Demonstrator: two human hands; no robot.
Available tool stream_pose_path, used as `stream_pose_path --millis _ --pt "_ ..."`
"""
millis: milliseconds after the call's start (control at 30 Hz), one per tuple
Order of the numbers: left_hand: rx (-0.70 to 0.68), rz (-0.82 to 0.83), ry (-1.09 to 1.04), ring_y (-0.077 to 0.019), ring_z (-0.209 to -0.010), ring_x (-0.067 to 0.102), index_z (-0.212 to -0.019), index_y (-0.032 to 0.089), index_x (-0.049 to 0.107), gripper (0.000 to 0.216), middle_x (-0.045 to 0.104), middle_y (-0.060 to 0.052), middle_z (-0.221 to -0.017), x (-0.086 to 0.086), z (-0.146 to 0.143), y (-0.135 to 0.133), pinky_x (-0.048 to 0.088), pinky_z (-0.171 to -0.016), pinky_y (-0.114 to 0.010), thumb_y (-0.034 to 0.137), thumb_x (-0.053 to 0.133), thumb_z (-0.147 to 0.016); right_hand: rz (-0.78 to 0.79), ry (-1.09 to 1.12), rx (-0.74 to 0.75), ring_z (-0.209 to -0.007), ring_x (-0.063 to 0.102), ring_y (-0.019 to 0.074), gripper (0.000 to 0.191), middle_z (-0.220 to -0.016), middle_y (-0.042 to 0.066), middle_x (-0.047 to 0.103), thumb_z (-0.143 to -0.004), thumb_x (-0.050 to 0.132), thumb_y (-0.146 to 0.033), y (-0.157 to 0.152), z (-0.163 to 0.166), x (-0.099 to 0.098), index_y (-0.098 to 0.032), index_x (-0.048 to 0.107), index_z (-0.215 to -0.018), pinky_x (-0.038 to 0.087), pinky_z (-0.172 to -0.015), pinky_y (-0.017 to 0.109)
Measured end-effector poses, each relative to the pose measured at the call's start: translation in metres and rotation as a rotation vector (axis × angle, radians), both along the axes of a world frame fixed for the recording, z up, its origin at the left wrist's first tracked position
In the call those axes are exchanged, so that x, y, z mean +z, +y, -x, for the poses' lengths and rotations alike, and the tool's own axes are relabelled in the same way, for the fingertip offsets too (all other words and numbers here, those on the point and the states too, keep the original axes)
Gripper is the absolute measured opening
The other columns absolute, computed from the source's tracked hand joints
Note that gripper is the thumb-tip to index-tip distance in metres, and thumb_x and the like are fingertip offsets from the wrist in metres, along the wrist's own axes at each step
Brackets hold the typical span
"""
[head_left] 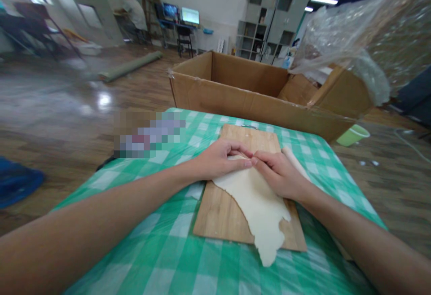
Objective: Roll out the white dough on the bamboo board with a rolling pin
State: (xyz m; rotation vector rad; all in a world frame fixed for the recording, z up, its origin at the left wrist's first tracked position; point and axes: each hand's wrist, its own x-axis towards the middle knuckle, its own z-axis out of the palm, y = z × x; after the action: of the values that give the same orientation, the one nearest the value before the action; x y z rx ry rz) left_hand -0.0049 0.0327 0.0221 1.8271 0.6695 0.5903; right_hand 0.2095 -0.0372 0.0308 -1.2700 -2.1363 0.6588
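your left hand point(222, 159) and right hand point(281, 173) meet, tips together, pinching the far part of a pale, dough-like sheet point(259, 200). it lies across the wooden board point(222, 214) on the green-checked surface point(144, 236), its ragged near tip reaching past the board's near edge. a pale rod point(295, 162) lies beside your right hand.

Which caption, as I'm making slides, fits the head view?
Left hand and right hand pinch thin dough over a wooden board.

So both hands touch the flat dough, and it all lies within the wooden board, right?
Not quite: the head view shows the dough extending past the near edge of the wooden board. The left hand and right hand do touch it.
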Motion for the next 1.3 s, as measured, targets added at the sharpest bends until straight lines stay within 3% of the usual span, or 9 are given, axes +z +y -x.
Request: stream_pose_path --millis 133,233,533,767,1067,1300 --pt "0.072 -0.004 0.004 -0.0157 -0.073 0.065 -0.095 0.014 0.079 0.034 0.075 -0.005 -0.083 -0.0004 -0.0005 0.0011 0.044 -0.06 -0.024 0.046 0.075 -0.085 0.083 0.13 -0.078 -0.067 0.051 0.0138 0.032 -0.072 -0.002 0.056 -0.106 0.048 -0.036 0.0032 -0.004 -0.0019 -0.02 0.06 -0.081 0.034 -0.059 0.028" --pt "0.088 -0.025 -0.005 -0.0148 -0.072 0.062 -0.091 0.015 0.079 0.029 0.074 -0.004 -0.081 0.0004 -0.0016 0.0 0.044 -0.061 -0.024 0.042 0.074 -0.084 0.043 0.171 -0.083 -0.066 0.051 0.0136 0.022 -0.072 -0.003 0.057 -0.104 0.053 -0.032 0.0039 -0.0038 -0.0022 -0.02 0.062 -0.088 0.034 -0.058 0.028" --pt "0.031 -0.024 -0.003 -0.0118 -0.068 0.055 -0.079 0.015 0.075 0.022 0.067 0.0 -0.073 0.0034 -0.0041 -0.0032 0.04 -0.059 -0.022 0.036 0.07 -0.084 -0.085 0.009 -0.048 -0.059 0.047 0.0116 0.016 -0.067 -0.004 0.055 -0.101 0.055 -0.022 -0.0015 0.0022 0.0008 -0.02 0.061 -0.087 0.03 -0.056 0.029" --pt "0.029 -0.025 -0.011 -0.0122 -0.069 0.057 -0.081 0.015 0.076 0.025 0.069 0.0 -0.075 0.0003 -0.0058 -0.0034 0.04 -0.061 -0.022 0.039 0.07 -0.084 -0.027 0.044 -0.026 -0.065 0.052 0.0129 0.025 -0.07 -0.003 0.056 -0.105 0.051 -0.028 0.0 0.0026 0.0009 -0.02 0.06 -0.084 0.032 -0.06 0.028" --pt "-0.005 -0.006 0.02 -0.0158 -0.077 0.065 -0.096 0.017 0.08 0.026 0.077 -0.004 -0.089 0.0007 0.0001 0.0025 0.046 -0.065 -0.024 0.039 0.073 -0.085 -0.025 0.038 -0.028 -0.063 0.048 0.0126 0.019 -0.072 -0.004 0.055 -0.106 0.051 -0.028 0.0003 -0.0016 -0.0032 -0.02 0.06 -0.091 0.032 -0.058 0.029" --pt "0.012 -0.036 0.023 -0.0148 -0.073 0.063 -0.09 0.016 0.082 0.022 0.077 -0.003 -0.083 0.0031 0.0002 0.0004 0.044 -0.065 -0.024 0.036 0.073 -0.086 0.005 -0.019 0.001 -0.073 0.055 0.0142 0.028 -0.079 -0.001 0.061 -0.109 0.046 -0.033 -0.0005 0.0006 0.0028 -0.02 0.059 -0.088 0.036 -0.066 0.03"
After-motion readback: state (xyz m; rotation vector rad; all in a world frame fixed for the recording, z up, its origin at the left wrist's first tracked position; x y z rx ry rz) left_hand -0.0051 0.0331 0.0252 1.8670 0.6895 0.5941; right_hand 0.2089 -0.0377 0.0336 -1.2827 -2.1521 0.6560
